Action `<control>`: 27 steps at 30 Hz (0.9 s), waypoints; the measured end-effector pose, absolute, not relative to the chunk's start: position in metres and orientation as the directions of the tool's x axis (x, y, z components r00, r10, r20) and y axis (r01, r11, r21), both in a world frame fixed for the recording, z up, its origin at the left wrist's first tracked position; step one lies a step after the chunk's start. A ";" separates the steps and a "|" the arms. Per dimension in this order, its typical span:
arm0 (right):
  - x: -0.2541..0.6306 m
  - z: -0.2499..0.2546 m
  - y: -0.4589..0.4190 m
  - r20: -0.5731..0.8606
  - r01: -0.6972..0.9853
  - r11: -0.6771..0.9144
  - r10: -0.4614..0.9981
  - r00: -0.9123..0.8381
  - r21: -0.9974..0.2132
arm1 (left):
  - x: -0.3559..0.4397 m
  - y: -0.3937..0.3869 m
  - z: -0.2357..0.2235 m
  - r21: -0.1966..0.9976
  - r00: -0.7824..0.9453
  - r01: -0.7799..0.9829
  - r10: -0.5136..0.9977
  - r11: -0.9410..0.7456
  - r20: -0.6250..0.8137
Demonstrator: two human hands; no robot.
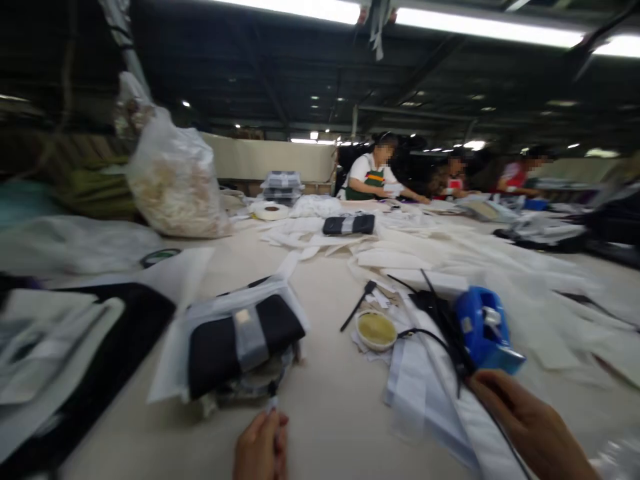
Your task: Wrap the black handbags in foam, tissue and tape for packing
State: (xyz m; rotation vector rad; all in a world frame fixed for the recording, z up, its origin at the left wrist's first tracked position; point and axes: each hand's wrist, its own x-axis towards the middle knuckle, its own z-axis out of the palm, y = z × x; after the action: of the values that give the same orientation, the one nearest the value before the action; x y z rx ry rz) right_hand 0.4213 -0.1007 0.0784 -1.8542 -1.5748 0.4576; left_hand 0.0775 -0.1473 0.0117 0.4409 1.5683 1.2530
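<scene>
My left hand (261,445) is closed at the bottom centre around a thin white piece with a dark tip (273,396), whose kind I cannot make out. Just beyond it lies a folded black fabric bundle (215,347) with a translucent band around it, resting on white sheeting. At the lower right, my right hand (533,423) pinches the end of a bunch of narrow black straps (447,327). Beside that hand stands a blue tape dispenser (473,313). A round tub of yellowish contents (377,329) sits between the hands, near a small black brush-like tool (356,308).
A stuffed clear plastic bag (173,180) stands at the back left. Layered black and white material (115,333) covers the left side. White strips (410,253) spread over the table's middle and right. Another black bundle (349,224) lies farther back. Several co-workers (367,173) work beyond.
</scene>
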 end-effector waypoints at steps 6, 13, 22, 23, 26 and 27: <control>0.284 0.092 -0.089 0.024 0.573 0.387 0.842 -0.538 -0.722 | 0.094 -0.141 0.017 0.875 -0.478 -0.357 0.740 0.328 -0.473; 0.183 0.075 -0.067 -0.184 0.463 0.345 0.605 -0.775 -0.816 | 0.098 -0.142 0.013 0.878 -0.497 -0.378 0.736 0.293 -0.460; 0.169 0.056 -0.050 -0.224 0.468 0.277 0.609 -0.761 -0.839 | 0.101 -0.141 0.005 0.894 -0.531 -0.370 0.732 0.254 -0.428; 0.168 0.055 -0.050 -0.230 0.470 0.265 0.611 -0.757 -0.842 | 0.101 -0.141 0.005 0.895 -0.533 -0.368 0.731 0.253 -0.426; 0.166 0.052 -0.051 -0.237 0.485 0.249 0.634 -0.736 -0.838 | 0.101 -0.143 0.006 0.899 -0.540 -0.359 0.730 0.250 -0.419; 0.166 0.051 -0.051 -0.237 0.494 0.248 0.647 -0.725 -0.833 | 0.101 -0.144 0.007 0.901 -0.544 -0.355 0.729 0.249 -0.416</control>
State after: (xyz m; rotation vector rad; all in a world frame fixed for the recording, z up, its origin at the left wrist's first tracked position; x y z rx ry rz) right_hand 0.1661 -0.0512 0.0506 -1.0867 -2.3557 1.4808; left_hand 0.1008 -0.1437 0.0069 0.3564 1.5941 1.4692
